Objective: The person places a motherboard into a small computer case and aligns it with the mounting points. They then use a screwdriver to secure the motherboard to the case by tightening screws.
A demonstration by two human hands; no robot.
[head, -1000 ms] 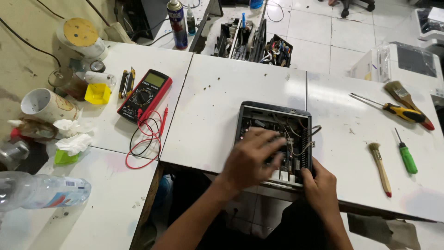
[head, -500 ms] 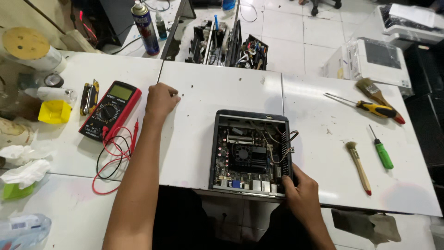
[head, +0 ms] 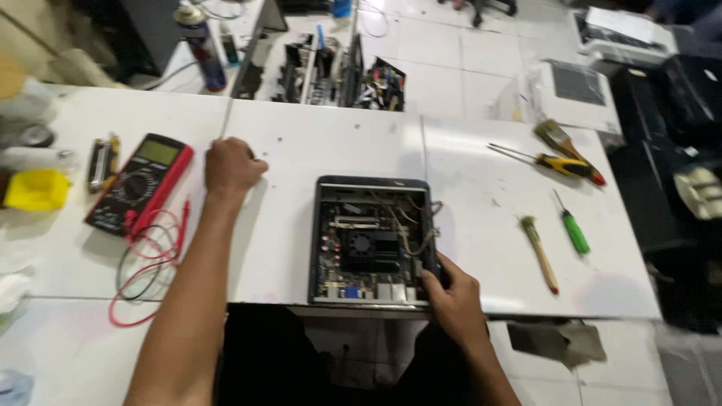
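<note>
So my right hand point(head: 453, 301) is down at the 5 o'clock corner of the small open black metal computer case point(head: 371, 240), fingers curled and clamped on its near right edge, thumb poking just inside by the circuit board and its loose wires. The case sits flat on the white table point(head: 481, 225), lid off, right at the near edge in front of me, roughly dead centre of my view. My left hand point(head: 230, 165) is way off at about 10 o'clock from the case, well apart from it, knuckles up and fingers bunched together in a loose fist resting on the bare tabletop. Can't honestly tell if there's something tiny pinched in there, nothing shows. Just at 9 o'clock from that hand is the red and black digital multimeter point(head: 141, 183), close but not touching, with its red and black test leads point(head: 147, 263) looped in a messy coil below it, right next to my forearm. Over at 3 o'clock from the case are the small wooden-handled brush point(head: 540, 252) and the green-handled screwdriver point(head: 573, 225), and further up at 1 o'clock the yellow and black screwdriver point(head: 553, 161) with a flat paintbrush point(head: 559, 137) beside it.
</note>
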